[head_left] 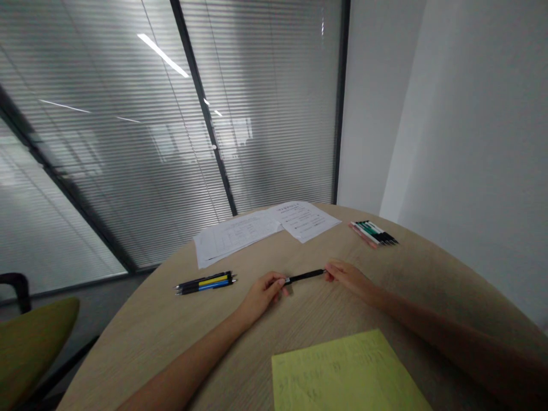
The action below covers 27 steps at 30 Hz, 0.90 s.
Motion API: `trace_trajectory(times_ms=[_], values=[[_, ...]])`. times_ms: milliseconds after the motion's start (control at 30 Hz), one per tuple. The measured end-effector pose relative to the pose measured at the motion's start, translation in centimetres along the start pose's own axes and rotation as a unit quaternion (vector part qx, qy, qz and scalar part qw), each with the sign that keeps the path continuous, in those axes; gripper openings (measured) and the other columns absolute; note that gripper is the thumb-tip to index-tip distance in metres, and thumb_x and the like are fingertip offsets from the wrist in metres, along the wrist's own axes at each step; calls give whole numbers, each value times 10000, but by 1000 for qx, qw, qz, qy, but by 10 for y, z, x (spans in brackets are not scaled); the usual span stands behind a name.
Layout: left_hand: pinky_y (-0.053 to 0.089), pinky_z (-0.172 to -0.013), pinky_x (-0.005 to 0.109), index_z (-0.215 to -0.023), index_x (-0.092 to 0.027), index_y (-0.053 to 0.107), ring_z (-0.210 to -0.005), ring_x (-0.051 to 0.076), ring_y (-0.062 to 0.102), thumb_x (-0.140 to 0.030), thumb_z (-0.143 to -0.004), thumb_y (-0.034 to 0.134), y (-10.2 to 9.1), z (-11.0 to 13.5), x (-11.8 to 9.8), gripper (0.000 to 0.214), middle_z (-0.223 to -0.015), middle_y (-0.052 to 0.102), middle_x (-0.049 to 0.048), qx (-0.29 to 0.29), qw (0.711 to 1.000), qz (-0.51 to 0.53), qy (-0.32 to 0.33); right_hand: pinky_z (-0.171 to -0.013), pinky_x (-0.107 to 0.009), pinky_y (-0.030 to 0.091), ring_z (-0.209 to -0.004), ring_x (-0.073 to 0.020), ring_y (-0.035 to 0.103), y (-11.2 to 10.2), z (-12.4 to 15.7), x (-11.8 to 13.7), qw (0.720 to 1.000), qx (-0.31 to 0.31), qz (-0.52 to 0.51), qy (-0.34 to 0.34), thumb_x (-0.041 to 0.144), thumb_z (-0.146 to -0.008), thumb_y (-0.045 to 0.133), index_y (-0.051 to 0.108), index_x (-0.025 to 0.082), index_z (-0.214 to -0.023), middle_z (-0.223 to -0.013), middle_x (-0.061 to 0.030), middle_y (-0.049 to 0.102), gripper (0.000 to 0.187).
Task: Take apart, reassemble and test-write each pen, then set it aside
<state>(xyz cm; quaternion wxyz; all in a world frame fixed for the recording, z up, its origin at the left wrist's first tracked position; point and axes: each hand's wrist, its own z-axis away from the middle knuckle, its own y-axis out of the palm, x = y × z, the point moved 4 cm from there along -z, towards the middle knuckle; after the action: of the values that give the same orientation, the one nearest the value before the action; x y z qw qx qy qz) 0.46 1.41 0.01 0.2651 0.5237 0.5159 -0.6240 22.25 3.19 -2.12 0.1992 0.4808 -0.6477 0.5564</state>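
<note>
A black pen (305, 276) lies nearly level between my two hands, just above or on the table; I cannot tell which. My left hand (264, 292) pinches its left end between thumb and fingers. At the pen's right end, my right hand (339, 270) closes its fingertips on the tip. Left of my left hand, several pens (205, 283) with black, yellow and blue barrels lie side by side. In front of me is a yellow sheet or pad (342, 371) with faint handwriting.
Printed white sheets (240, 234) overlap near the table's far edge. At the right, several white, green and black pens (373, 233) lie in a row by something pink. The round wooden table (240, 365) stands near a blind-covered glass partition (274, 114). A green chair (38, 325) is at the left.
</note>
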Motion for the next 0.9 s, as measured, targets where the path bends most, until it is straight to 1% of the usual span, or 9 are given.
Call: trace_trajectory(times_ms=[100, 233, 333, 433, 467, 533, 633, 800, 900], values=[[321, -471, 203, -768, -154, 545, -479, 83, 408, -393, -725, 476, 0, -1, 1, 252, -610, 563, -23, 2, 1000, -5, 16, -598, -276, 375, -581, -138, 479, -2, 0, 3, 1000, 5, 8, -12, 441, -792, 376, 500, 186, -522, -578, -4, 484, 392], [341, -495, 209, -793, -151, 542, -499, 87, 429, -376, -723, 484, -1, -2, 3, 243, -646, 576, -13, -6, 1000, -6, 20, -593, -262, 379, -619, -136, 482, -2, 0, 3, 999, 3, 0, -34, 423, -779, 408, 533, 183, -578, -653, -11, 488, 337], [347, -495, 212, -800, -150, 540, -491, 85, 430, -372, -737, 474, -1, -2, 4, 241, -645, 579, -10, -10, 1000, -1, 17, -598, -256, 396, -639, -137, 499, 0, 0, -3, 999, 0, -49, -14, 421, -705, 522, 547, 184, -723, -676, -1, 502, 238], [350, -496, 212, -807, -147, 546, -490, 86, 433, -375, -746, 468, -1, -2, 3, 248, -646, 583, -7, -5, 1000, -6, 21, -577, -247, 411, -634, -136, 520, 3, 0, -8, 995, 15, -96, 19, 437, -668, 568, 524, 191, -914, -696, 5, 538, 351], [349, -493, 211, -808, -148, 547, -490, 86, 434, -375, -746, 469, -1, -1, 3, 248, -645, 584, -7, -4, 1000, -8, 22, -575, -246, 411, -629, -135, 521, 4, 0, -8, 996, 16, -88, 22, 446, -693, 542, 531, 190, -901, -685, 4, 543, 330], [348, -488, 210, -806, -151, 548, -488, 87, 435, -372, -742, 473, -1, -1, 2, 242, -644, 585, -9, -7, 1000, -12, 24, -574, -250, 404, -605, -133, 511, 2, 0, -5, 999, 9, -44, 21, 457, -764, 446, 556, 183, -756, -628, 2, 533, 296], [354, -493, 212, -799, -155, 550, -488, 89, 439, -372, -735, 476, -1, 0, 0, 238, -640, 584, -13, -12, 1000, -13, 21, -588, -264, 389, -576, -133, 492, -2, 1, 1, 1000, 7, 2, 11, 446, -809, 367, 516, 181, -566, -570, -2, 504, 389], [366, -506, 216, -811, -163, 558, -512, 99, 458, -375, -725, 491, -2, 1, 0, 238, -653, 584, -15, -17, 1000, -18, 18, -598, -263, 384, -619, -140, 495, -3, 1, 8, 999, 16, -8, -29, 437, -779, 417, 501, 185, -544, -633, -11, 507, 354], [360, -498, 212, -816, -159, 558, -510, 98, 449, -374, -734, 483, -2, 1, 0, 241, -646, 575, -14, -20, 999, -22, 15, -581, -254, 395, -618, -139, 502, 1, 1, 1, 998, 14, -64, 7, 436, -700, 520, 527, 192, -687, -649, 2, 515, 245]])
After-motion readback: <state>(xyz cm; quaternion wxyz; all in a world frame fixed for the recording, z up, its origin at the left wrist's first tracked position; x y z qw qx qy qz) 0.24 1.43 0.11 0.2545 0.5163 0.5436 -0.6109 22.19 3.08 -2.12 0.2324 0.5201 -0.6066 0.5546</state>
